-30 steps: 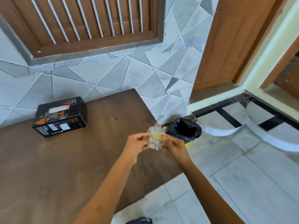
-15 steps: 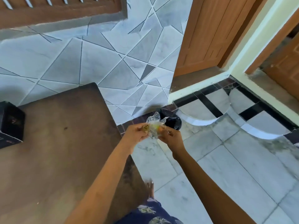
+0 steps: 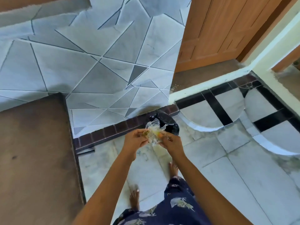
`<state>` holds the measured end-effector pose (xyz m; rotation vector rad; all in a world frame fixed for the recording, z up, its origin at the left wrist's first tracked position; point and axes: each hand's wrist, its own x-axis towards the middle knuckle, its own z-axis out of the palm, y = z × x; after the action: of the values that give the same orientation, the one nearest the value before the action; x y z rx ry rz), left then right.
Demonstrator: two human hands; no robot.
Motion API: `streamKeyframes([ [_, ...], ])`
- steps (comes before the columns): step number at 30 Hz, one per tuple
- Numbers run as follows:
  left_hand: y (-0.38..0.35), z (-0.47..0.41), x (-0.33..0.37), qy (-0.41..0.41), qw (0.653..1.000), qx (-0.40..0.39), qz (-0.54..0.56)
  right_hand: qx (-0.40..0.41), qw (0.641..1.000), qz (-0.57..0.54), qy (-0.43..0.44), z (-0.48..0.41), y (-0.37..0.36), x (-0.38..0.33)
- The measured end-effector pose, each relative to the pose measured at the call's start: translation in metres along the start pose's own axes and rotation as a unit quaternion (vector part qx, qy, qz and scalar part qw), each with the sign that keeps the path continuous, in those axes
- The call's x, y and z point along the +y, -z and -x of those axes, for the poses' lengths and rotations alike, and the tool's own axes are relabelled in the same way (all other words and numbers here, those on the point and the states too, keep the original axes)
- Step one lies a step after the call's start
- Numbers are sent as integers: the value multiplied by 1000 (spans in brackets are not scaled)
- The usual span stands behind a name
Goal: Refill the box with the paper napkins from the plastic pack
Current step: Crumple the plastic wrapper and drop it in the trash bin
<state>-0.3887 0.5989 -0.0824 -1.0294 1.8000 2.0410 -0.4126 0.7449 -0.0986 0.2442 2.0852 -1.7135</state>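
Observation:
A crumpled clear plastic pack (image 3: 155, 133) with yellow and orange print is squeezed between both my hands. My left hand (image 3: 135, 140) pinches its left side and my right hand (image 3: 171, 142) grips its right side. The hands are held over the floor, just in front of a small bin lined with a black bag (image 3: 168, 125). No napkins show inside the pack. The napkin box is out of view.
The brown table (image 3: 37, 156) fills the left side, its right edge close to my left forearm. A tiled wall stands behind the bin, and a wooden door (image 3: 215, 30) is at the upper right. My bare feet stand on the marble floor (image 3: 243, 176).
The view has swung right and away from the table, so the black napkin box has left the frame. My hands with the crumpled pack now hang over the floor next to the bin.

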Motion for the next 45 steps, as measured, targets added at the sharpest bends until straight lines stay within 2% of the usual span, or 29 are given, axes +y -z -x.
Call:
streamKeyframes([
  [4, -61, -41, 3, 32, 997, 60, 35, -30, 997, 45, -55, -68, 42, 4],
  [9, -115, -87, 1, 15, 997, 66, -42, 1, 988, 95, -121, -140, 59, 27],
  [13, -126, -147, -25, 38, 989, 121, -82, -9, 980, 149, -131, -206, 52, 66],
  [19, -129, -306, -123, 87, 977, 120, -151, -42, 962, 227, -144, -325, 27, 186],
  [24, -123, -435, -204, 96, 948, 96, -288, -173, 926, 289, -168, -406, -12, 290],
  [30, -129, -544, -277, 87, 899, 49, -427, -173, 920, 265, -233, -483, -38, 376],
  [32, -135, -568, -297, 115, 893, 54, -432, -188, 903, 288, -257, -504, -42, 401],
  [36, -144, -593, -330, 170, 887, 59, -425, -181, 903, 273, -277, -525, -49, 433],
  [41, -140, -596, -349, 199, 903, 41, -378, -190, 896, 285, -283, -524, -47, 452],
  [43, -136, -587, -346, 203, 916, 24, -344, -190, 897, 285, -277, -519, -48, 444],
  [45, -131, -570, -336, 198, 929, 42, -309, -174, 906, 285, -258, -507, -48, 426],
])
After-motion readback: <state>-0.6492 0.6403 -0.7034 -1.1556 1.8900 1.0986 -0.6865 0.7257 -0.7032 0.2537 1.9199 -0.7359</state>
